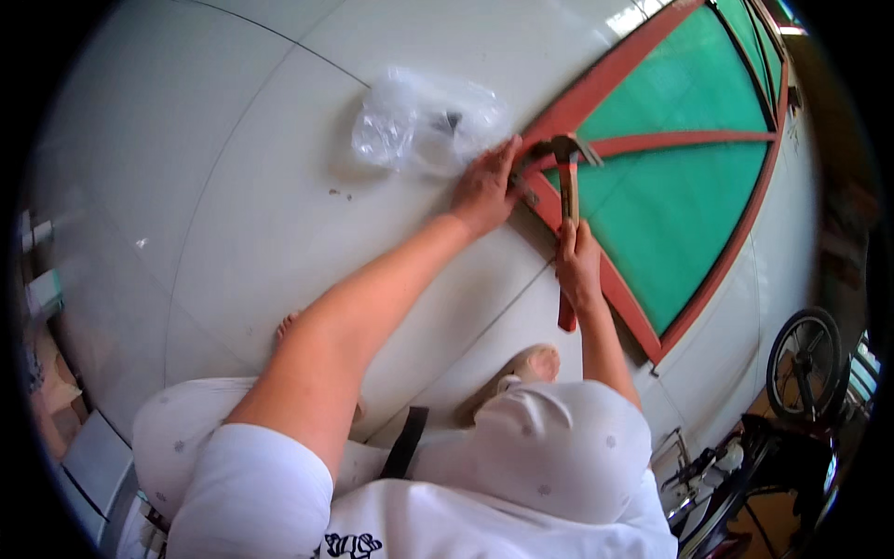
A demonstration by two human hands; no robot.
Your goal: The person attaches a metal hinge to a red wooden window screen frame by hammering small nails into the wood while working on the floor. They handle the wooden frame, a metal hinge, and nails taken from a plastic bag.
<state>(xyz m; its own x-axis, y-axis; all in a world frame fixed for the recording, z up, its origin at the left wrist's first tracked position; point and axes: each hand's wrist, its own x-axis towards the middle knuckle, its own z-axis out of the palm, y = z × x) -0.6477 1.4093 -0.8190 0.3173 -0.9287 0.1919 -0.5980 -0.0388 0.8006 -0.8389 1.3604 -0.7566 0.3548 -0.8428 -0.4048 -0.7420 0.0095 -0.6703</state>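
My right hand (579, 261) is closed around the handle of a claw hammer (570, 191), its dark metal head above a corner of a red-framed green panel (680, 205). The handle's red end sticks out below my fist. At that same corner my left hand (484, 194) presses against the frame's edge, one finger stretched along it and the others bent. A small metal piece (526, 189) shows beside its thumb. What the bent fingers grip, if anything, is hidden. Crumpled clear plastic wrapping (424, 121) lies on the floor just beyond my left hand.
Large pale glossy tiles (251, 186) make up the floor. My foot (521, 373) is near the frame. A wheel (804, 363) and dark bike parts (745, 475) stand at the lower right. Grey boxes (98, 456) are at the lower left.
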